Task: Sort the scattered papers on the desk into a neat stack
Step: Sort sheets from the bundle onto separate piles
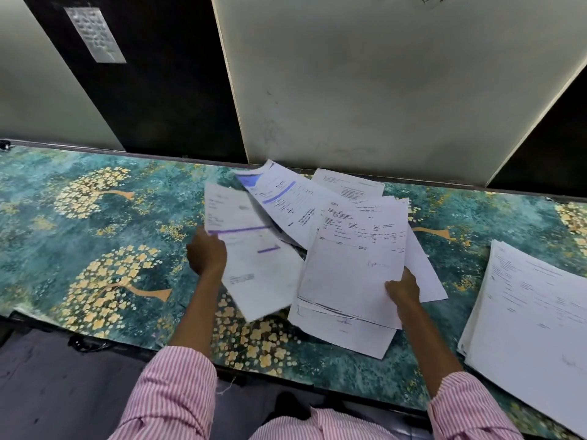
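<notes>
Scattered papers [286,201] are fanned across the tabletop [95,217] — judged light, limp and slippery, best taken by the edges. A purple-barred sheet [254,265] is pinched in the left grip [206,254], a printed sheet [355,258] in the right grip [403,292].

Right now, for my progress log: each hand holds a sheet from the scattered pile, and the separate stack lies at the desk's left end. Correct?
No: the head view shows the separate stack at the right end of the desk. The left hand and right hand do each hold a sheet from the scattered pile.
</notes>
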